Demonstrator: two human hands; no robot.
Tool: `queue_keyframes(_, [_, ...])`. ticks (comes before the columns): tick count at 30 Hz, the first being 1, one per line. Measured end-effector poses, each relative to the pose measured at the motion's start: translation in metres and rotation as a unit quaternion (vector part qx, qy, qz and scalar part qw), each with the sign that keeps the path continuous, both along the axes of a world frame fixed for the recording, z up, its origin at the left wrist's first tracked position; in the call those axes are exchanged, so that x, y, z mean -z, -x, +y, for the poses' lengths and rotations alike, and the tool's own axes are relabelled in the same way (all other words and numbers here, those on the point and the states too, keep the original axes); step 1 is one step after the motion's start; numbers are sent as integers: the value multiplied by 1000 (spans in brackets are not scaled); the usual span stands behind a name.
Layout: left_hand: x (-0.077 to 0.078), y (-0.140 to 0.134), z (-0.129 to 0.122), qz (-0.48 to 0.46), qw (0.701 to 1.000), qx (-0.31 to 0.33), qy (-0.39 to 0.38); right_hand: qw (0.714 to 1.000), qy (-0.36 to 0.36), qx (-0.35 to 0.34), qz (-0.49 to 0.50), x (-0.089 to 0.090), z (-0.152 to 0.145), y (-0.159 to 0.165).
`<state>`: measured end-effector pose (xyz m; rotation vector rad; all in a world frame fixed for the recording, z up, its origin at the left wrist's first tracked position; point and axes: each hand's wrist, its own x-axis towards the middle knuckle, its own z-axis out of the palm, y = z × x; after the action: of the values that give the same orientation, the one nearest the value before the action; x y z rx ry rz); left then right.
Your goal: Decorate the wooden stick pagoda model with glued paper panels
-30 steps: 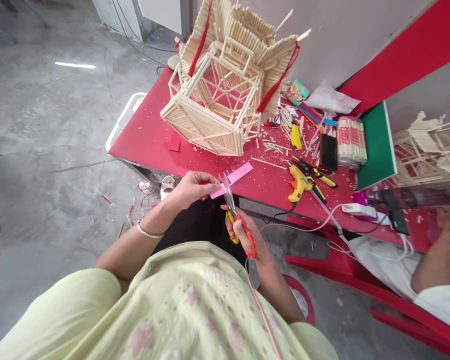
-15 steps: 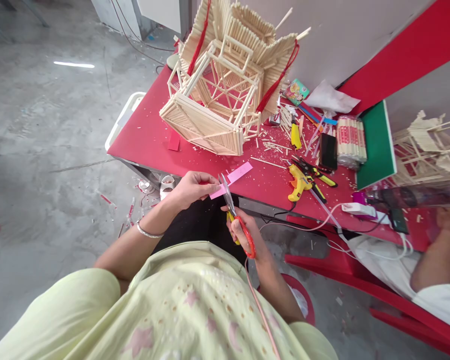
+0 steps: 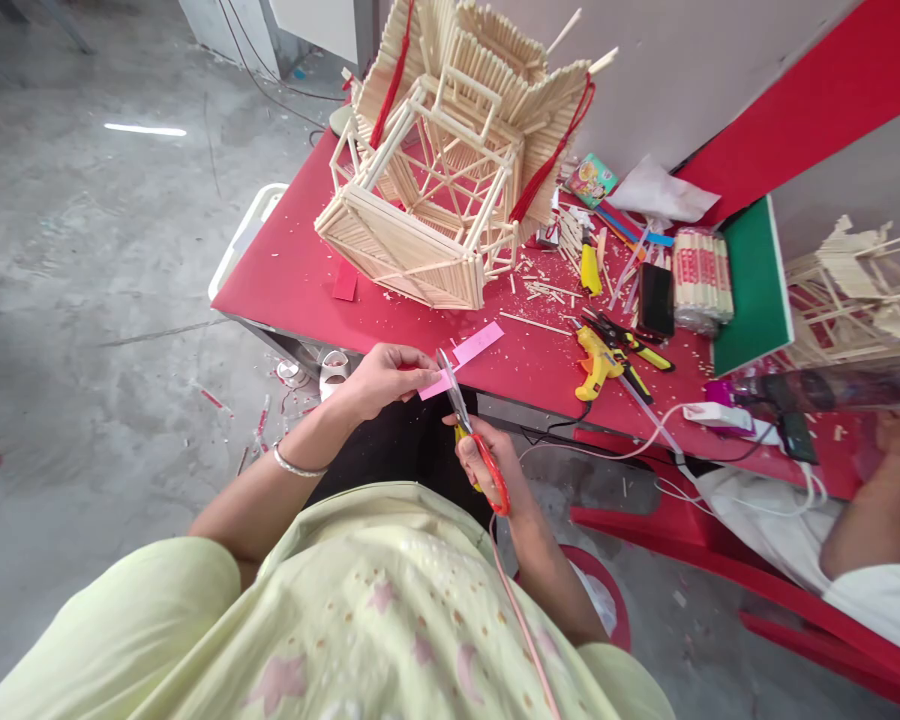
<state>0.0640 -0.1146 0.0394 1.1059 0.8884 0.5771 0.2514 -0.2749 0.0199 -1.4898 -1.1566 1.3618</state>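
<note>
Scissors (image 3: 460,411) straddle pink paper (image 3: 480,343); plastic wrap (image 3: 696,323) holds sticks (image 3: 703,272).

A craft workshop: glue gun (image 3: 598,366), stick model (image 3: 412,250), scrap-strewn red table (image 3: 274,262)

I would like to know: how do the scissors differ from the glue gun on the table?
The scissors are held in the right hand, while the glue gun lies on the red table. The scissors have metal blades and a red-and-yellow handle; the glue gun's body is mostly yellow. The scissors cross a pink strip; no hand touches the glue gun. Both show yellow.
</note>
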Motion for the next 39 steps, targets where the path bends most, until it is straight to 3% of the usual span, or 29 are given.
queue_keyframes(4, [-3,1,-1,10,1000,14,-20,999,-15,33,-37,0,2,0])
queue_keyframes(9, [-10,1,-2,32,994,62,-80,980,-62,181,-57,-15,18,5])
queue_keyframes(11, [-12,-1,-3,29,991,81,-100,974,-80,208,-39,-21,29,7])
queue_keyframes(15, [-13,-3,-3,16,988,101,-114,974,-79,213,2,-28,52,13])
queue_keyframes(18, [-8,-1,-4,-5,995,68,-77,970,-76,231,8,-28,63,16])
queue_keyframes(22, [-4,1,-4,-16,998,42,-45,967,-76,242,4,-26,67,15])
queue_keyframes(28, [-7,-4,-3,7,998,53,-46,968,-76,240,-8,-26,71,11])
queue_keyframes(31, [-1,-5,-3,-5,997,63,-38,961,-86,264,-5,-25,75,12])
queue_keyframes(33, [5,-7,-4,-25,999,39,-18,956,-90,279,-3,-23,76,14])
queue_keyframes(39, [10,-17,-14,-130,979,-124,93,956,-88,281,19,-14,75,23])
